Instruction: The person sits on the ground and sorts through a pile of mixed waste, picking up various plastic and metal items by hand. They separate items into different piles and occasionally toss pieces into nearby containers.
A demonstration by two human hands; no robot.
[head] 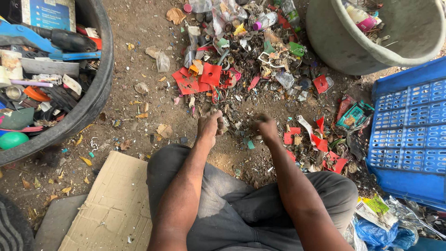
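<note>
Nearest the camera, the person sits on the ground with knees spread in grey trousers (241,204), and a flattened piece of brown cardboard (116,204) lies just beside the left thigh. Both bare forearms reach forward over the lap to the dirt ground (134,60).

The left hand (209,126) rests low on the soil, its fingers (217,117) curled downward and close together at the near edge of the litter; whether they pinch anything cannot be told, since the tips are buried among small bits. The right hand (265,125) is near it, knuckles up, fingers bunched into a loose fist on the same patch of small scraps (241,135); what it holds, if anything, is hidden under the hand. The two hands are apart, with a narrow strip of dark debris between them.

Just beyond and to the right of the right hand lie red plastic shards (320,139) and a green packet (355,115). Farther right stands a blue plastic crate (409,135), with crumpled blue bags (381,232) and wrappers near its closer corner.

Past the hands, the main heap of mixed scrap (251,51) spreads out: flat red plastic pieces (204,76), clear bottles, caps, wire and dry leaves.

On the far left, a black round tub (95,88) is full of assorted junk, including a blue tool handle and a green ball. At the far right top, a grey bucket (334,42) holds a few containers.
</note>
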